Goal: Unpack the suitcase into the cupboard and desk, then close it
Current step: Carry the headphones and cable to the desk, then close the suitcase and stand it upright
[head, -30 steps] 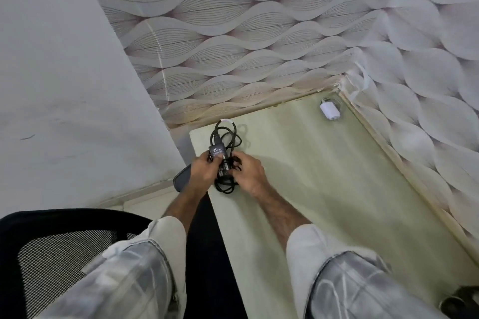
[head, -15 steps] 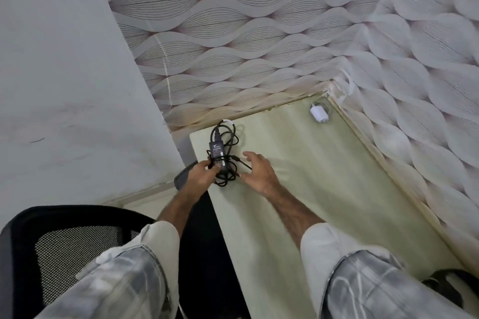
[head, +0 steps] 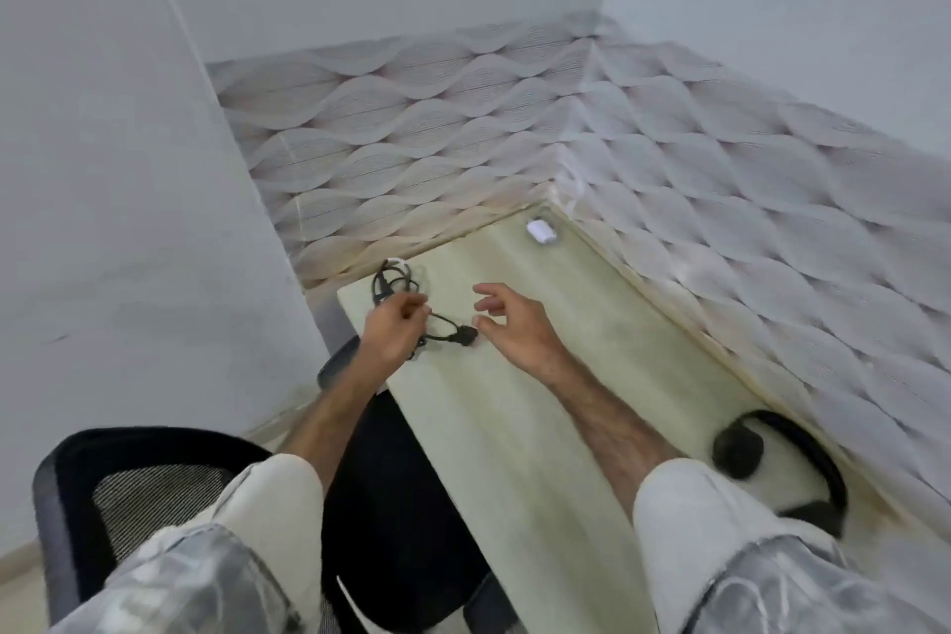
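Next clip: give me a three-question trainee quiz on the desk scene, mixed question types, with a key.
1. True or false: the right hand grips the black cable.
2. Which item lies in the desk's far corner? A) white adapter B) headphones C) chair
3. Fill in: the cable's plug lies on the desk between the left hand and the ____ hand.

Key:
1. False; it hovers open, and the left hand holds the cable.
2. A
3. right
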